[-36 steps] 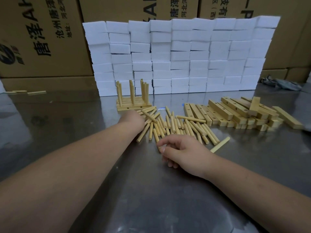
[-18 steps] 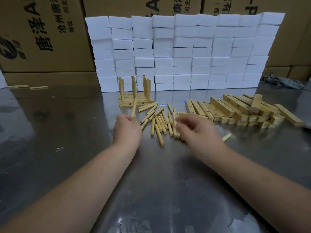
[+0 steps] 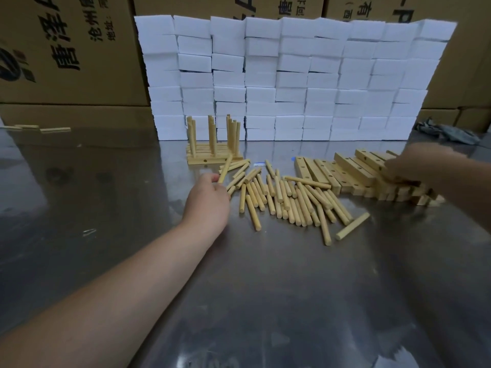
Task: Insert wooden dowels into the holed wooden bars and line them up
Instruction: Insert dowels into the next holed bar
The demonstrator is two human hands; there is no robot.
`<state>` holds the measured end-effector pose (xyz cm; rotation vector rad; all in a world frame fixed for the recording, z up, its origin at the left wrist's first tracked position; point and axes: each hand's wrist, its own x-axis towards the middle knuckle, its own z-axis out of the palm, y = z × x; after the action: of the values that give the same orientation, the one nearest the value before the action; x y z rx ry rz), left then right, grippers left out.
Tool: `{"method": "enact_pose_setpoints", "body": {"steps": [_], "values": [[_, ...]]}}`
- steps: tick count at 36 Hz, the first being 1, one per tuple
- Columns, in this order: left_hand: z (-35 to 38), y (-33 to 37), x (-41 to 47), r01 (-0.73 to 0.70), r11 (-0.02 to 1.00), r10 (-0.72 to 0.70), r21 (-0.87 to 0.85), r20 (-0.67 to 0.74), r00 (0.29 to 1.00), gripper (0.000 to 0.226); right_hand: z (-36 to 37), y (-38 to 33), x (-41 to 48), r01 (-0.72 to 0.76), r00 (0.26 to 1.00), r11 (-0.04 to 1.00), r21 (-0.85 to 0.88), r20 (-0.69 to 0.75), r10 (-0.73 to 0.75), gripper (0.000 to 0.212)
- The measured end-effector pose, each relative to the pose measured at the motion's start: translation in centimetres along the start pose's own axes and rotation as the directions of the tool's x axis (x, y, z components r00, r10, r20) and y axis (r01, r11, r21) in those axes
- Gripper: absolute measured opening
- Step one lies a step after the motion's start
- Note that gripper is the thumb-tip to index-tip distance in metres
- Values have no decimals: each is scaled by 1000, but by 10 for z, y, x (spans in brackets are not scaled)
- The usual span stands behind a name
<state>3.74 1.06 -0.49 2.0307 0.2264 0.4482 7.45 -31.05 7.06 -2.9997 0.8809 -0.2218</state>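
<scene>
Dim, flat light, soft glare patches on the metal table [image 3: 79, 208], wide-angle bowing at edges (right hand [image 3: 419, 163] motion-blurred)

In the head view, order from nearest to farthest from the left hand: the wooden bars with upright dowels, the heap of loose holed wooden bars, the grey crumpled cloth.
1. Wooden bars with upright dowels, just beyond the left hand.
2. Heap of loose holed wooden bars, to the right.
3. Grey crumpled cloth, far right, back.

Left hand [image 3: 210, 197] pinches a dowel [image 3: 225, 168]; right hand [image 3: 422, 163], blurred, is stretched out rightward.
</scene>
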Motion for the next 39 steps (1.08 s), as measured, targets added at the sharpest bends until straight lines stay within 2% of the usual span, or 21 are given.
{"method": "enact_pose_setpoints", "body": {"steps": [3,9,12,14,16,18,21,23,24,27,32,39], "values": [[0,1,-2,9,1000,-9,-2,9,1000,24,3,-3,-1,78,997,997,-6,15,-78,26],[-2,2,-5,-13,1000,13,-25,6,1000,24,-1,-14,-4,98,984,994,-36,-146,-103,10],[-2,2,-6,-42,998,42,-42,4,999,24,-6,-22,-12,150,945,972,183,-315,-87,7],[-3,3,-8,-62,997,62,-52,0,998,25,-10,-34,-27,218,921,905,365,-384,-67,20],[-4,3,-10,-92,994,92,-57,-4,996,24,-13,-51,-51,259,945,748,611,-320,-66,37],[-4,5,-12,-128,990,127,-63,-7,992,21,-13,-66,-80,163,987,458,874,-138,-89,42],[-6,6,-14,-183,977,183,-106,-10,983,22,-2,-79,-118,-34,979,237,971,80,-187,29],[-8,5,-16,-225,966,225,-125,-10,974,24,5,-84,-139,-191,941,63,980,201,-270,22],[-8,5,-16,-239,963,240,-128,-11,971,24,9,-86,-146,-239,917,24,971,234,-324,19],[-10,5,-17,-273,953,273,-130,-23,962,23,15,-82,-155,-280,856,44,959,271,-441,18],[-11,6,-20,-338,935,339,-109,-15,941,21,23,-71,-159,-264,789,-8,964,211,-577,17],[-13,12,-29,-387,914,387,-120,-19,922,32,30,-74,-158,-240,764,-90,967,131,-632,18]]}}
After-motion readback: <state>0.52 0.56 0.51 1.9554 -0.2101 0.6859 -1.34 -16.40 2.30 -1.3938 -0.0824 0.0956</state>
